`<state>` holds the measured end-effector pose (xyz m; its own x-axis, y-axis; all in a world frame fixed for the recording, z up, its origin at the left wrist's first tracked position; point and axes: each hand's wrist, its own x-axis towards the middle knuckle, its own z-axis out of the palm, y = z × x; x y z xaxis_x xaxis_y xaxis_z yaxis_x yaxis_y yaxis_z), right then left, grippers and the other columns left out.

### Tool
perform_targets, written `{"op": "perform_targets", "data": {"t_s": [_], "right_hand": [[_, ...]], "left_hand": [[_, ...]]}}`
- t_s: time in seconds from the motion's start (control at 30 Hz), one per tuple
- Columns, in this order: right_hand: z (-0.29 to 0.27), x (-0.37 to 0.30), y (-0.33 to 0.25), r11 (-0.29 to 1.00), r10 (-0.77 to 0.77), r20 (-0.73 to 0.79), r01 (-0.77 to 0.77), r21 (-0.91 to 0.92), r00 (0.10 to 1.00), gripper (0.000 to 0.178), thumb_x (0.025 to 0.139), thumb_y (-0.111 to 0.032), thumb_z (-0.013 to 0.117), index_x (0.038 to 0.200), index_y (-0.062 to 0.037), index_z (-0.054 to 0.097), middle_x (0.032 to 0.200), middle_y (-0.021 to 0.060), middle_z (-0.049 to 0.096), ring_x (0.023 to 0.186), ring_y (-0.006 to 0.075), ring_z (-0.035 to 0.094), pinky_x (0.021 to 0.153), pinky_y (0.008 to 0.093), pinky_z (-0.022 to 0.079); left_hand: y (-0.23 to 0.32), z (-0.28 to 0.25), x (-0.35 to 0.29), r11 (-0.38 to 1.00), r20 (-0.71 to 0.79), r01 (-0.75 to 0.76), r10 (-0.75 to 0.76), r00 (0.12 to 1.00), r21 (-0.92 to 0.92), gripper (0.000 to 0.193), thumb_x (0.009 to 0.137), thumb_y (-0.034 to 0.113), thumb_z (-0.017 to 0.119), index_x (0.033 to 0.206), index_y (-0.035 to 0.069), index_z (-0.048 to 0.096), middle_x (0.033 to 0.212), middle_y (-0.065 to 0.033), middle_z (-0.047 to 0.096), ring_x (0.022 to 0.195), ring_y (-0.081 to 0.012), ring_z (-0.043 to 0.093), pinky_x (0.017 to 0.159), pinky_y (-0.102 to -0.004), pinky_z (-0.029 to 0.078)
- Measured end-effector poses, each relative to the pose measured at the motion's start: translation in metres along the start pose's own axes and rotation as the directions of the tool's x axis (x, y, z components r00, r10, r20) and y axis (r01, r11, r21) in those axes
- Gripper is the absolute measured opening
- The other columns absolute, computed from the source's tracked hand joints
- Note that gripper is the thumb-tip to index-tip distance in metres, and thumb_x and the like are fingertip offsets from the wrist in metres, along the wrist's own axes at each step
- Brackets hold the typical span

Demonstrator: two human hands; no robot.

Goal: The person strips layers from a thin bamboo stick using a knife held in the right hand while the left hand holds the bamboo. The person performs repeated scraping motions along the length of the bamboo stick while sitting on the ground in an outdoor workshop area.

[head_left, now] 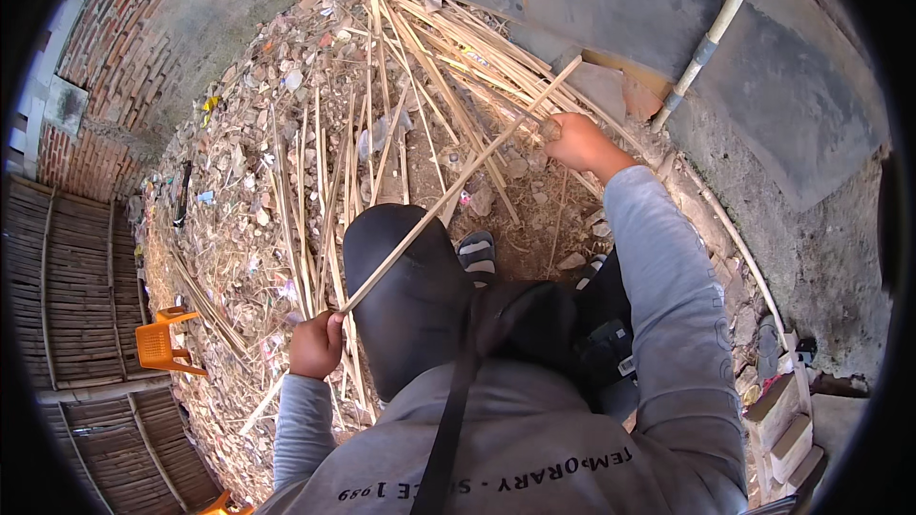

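Observation:
A long pale bamboo strip [447,196] runs slantwise in front of me, across my dark-clad left leg [396,291]. My left hand [316,344] is closed around its lower, near end. Close to the strip's far end, my right hand [582,146] grips the handle of what looks like a knife [548,130]. Its thin dark blade seems to lie against the strip; the exact contact is hard to see. Beyond my hands, a bundle of similar bamboo strips [477,52] lies on the ground. More loose strips [303,200] fan out left of my leg.
Stony, littered ground [243,219] surrounds me. An orange plastic chair [162,343] stands at the left by a woven bamboo wall [81,277]. Dark panels [611,5] and a white pole [711,38] are at the far right. Bricks [792,443] lie at the near right.

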<state>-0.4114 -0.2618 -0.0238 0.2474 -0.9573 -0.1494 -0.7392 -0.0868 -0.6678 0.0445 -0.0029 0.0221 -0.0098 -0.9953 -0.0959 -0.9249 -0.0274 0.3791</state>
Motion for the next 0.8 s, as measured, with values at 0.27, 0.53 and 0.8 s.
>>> {"op": "perform_targets", "data": {"t_s": [0.27, 0.53, 0.8], "right_hand": [[0.009, -0.011, -0.024, 0.929, -0.295, 0.025, 0.293, -0.225, 0.955, 0.04, 0.074, -0.013, 0.072, 0.112, -0.0033, 0.07, 0.086, 0.023, 0.07, 0.082, 0.0368, 0.07, 0.078, 0.0439, 0.054], [0.02, 0.001, -0.015, 0.993, -0.116, -0.023, 0.116, -0.035, 0.993, 0.041, 0.075, -0.018, 0.068, 0.113, -0.0018, 0.071, 0.101, 0.025, 0.071, 0.097, 0.0419, 0.069, 0.087, 0.0468, 0.055], [-0.019, -0.017, -0.031, 0.958, -0.195, -0.067, 0.175, -0.226, 0.979, 0.029, 0.076, -0.013, 0.067, 0.104, -0.0068, 0.072, 0.093, 0.0212, 0.071, 0.09, 0.0413, 0.068, 0.08, 0.0484, 0.055]], "left_hand": [[-0.007, 0.004, -0.006, 0.998, 0.022, 0.011, -0.009, 1.0, -0.062, 0.046, 0.107, 0.037, 0.049, 0.081, 0.002, 0.064, 0.062, -0.0218, 0.059, 0.058, -0.0449, 0.059, 0.054, -0.0493, 0.045], [-0.006, 0.012, -0.008, 0.987, -0.011, 0.015, -0.017, 1.0, -0.158, 0.046, 0.108, 0.033, 0.047, 0.078, 0.0, 0.06, 0.058, -0.022, 0.054, 0.053, -0.0426, 0.055, 0.052, -0.0484, 0.041], [-0.018, 0.033, -0.006, 0.986, -0.005, 0.033, -0.034, 0.999, -0.166, 0.046, 0.108, 0.034, 0.047, 0.079, 0.001, 0.06, 0.061, -0.0227, 0.054, 0.056, -0.0447, 0.056, 0.052, -0.048, 0.041]]}}
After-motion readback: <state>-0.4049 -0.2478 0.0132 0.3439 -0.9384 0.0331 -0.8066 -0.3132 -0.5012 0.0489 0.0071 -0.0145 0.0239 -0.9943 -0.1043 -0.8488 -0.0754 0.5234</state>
